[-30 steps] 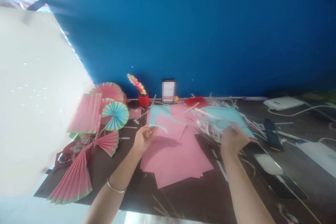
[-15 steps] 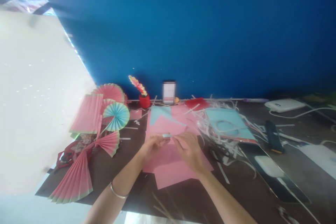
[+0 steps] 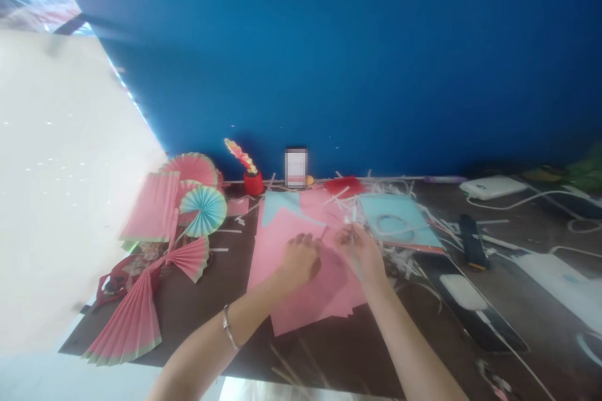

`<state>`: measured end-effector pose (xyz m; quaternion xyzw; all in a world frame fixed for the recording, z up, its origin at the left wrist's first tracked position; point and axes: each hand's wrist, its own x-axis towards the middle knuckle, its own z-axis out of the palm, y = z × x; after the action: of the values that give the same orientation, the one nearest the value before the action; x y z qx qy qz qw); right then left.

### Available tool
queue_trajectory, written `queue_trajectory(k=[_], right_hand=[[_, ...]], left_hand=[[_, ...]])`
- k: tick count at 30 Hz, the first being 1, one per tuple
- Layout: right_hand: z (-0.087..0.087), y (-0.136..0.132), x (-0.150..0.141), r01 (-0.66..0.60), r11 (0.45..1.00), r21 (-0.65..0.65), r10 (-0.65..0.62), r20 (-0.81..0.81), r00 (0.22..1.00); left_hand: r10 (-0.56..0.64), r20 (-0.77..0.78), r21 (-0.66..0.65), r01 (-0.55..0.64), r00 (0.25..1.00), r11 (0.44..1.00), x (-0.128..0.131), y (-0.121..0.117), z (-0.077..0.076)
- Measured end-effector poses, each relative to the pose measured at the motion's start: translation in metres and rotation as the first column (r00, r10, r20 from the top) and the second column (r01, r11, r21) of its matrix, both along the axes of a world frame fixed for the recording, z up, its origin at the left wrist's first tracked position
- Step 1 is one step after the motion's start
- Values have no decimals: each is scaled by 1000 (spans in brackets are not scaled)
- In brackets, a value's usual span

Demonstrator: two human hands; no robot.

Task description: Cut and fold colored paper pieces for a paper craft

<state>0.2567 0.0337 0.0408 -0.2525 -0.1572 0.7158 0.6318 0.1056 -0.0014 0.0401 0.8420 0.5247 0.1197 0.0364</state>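
Note:
Pink paper sheets (image 3: 282,276) lie in an overlapping pile in front of me. My left hand (image 3: 302,257) is over them, its fingers curled together and pointing away; whatever lies beneath them is hidden. To its right, my right hand (image 3: 364,254) is closed in a pinch above the pile's right edge. A thin pale strip (image 3: 359,268), perhaps paper, shows along it, blurred. A light blue paper piece (image 3: 282,202) lies at the far end of the pile.
Folded pink fans (image 3: 129,319) and a round light blue fan (image 3: 204,211) lie at left. A red pot (image 3: 253,183) stands near the blue wall. At right are a light blue pack (image 3: 399,220), paper shreds, a black phone-like slab (image 3: 498,322) and cables.
My hands have parted from a small light blue piece that was between them. The right has moved right, and the left has shifted right with its fingers curled over the pink paper.

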Motion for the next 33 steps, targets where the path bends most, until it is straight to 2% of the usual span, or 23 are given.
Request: queue_trajectory(k=[4,7,10,13,16,18,20,22,24,26,27,33], right_hand=[[-3,0,-1,-37,999,20,38,-22,999],[-3,-1,2,-47,998,39,50,-69,996],[-1,-3,6,-27,998,62,30,-44,999],[3,-4,9,-19,994,107,20,-8,1000],[7,-5,12,-37,991,126,43,-50,998],[10,-4,14,-60,992,113,69,-74,995],[11,-4,14,-76,992,105,83,-68,994],[11,-3,14,-80,991,108,87,-61,994],[9,-2,13,-95,990,106,102,-63,993],[6,0,11,-138,986,94,144,-56,988],[4,2,10,-166,983,85,170,-43,985],[-6,9,-6,-282,958,50,274,125,953]], left_hand=[[37,-188,-12,-40,982,999,23,32,-4],[-10,-220,-64,-4,976,998,30,48,-3],[-53,-222,-93,32,974,995,28,51,0],[-157,-198,-92,141,968,986,15,40,-1],[-383,-69,32,386,921,922,-10,19,-8],[-400,38,97,395,916,914,-31,2,-14],[-389,113,71,383,914,921,-52,-12,-17],[-239,194,34,237,951,971,-70,-19,-19],[51,280,0,-53,959,999,-84,-16,-19],[336,342,-44,-342,878,939,-93,-4,-20],[414,337,-80,-413,845,907,-95,4,-20],[538,265,-152,-517,800,843,-83,51,-29]])
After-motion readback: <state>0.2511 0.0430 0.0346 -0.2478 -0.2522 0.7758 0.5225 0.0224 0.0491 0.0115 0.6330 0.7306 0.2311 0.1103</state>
